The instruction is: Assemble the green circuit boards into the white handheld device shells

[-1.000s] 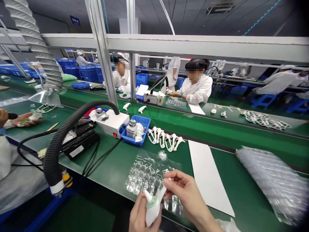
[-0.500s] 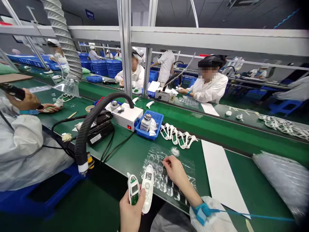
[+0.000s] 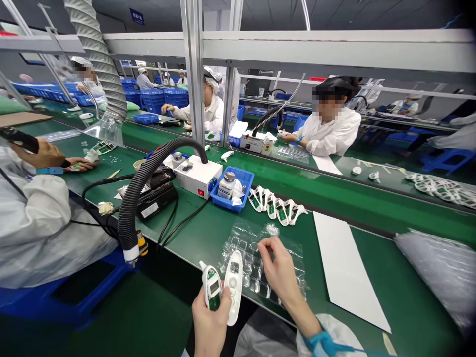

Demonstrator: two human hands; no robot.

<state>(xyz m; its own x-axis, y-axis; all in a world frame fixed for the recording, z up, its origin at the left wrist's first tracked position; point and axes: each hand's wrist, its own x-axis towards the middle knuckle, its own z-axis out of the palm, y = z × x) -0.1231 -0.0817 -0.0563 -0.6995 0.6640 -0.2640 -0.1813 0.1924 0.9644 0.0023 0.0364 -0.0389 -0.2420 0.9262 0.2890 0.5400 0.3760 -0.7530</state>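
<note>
My left hand [image 3: 211, 317] is closed around two parts of an ear thermometer. One is a white half [image 3: 212, 287] with a green circuit board and small screen; beside it is a white cover half [image 3: 234, 287] with a window opening and round button spots. Over a clear plastic sheet [image 3: 241, 243] with rows of small square pieces, my right hand [image 3: 277, 263] has thumb and forefinger pinched together. Whatever lies between those fingertips, if anything, is too small to make out. A blue wrist strap [image 3: 322, 342] circles my right wrist.
Several thermometer halves with boards [image 3: 277, 206] lie in a row behind the sheet. A blue tray [image 3: 232, 191] holds a bottle. Left stand a white box [image 3: 199, 176] and black hose [image 3: 130, 213]. White paper [image 3: 349, 267] lies right. A co-worker [image 3: 29, 198] sits left.
My right hand has lifted slightly from the sheet's small squares and shifted a little right, still pinched. The left hand keeps both thermometer halves. The view has moved slightly.
</note>
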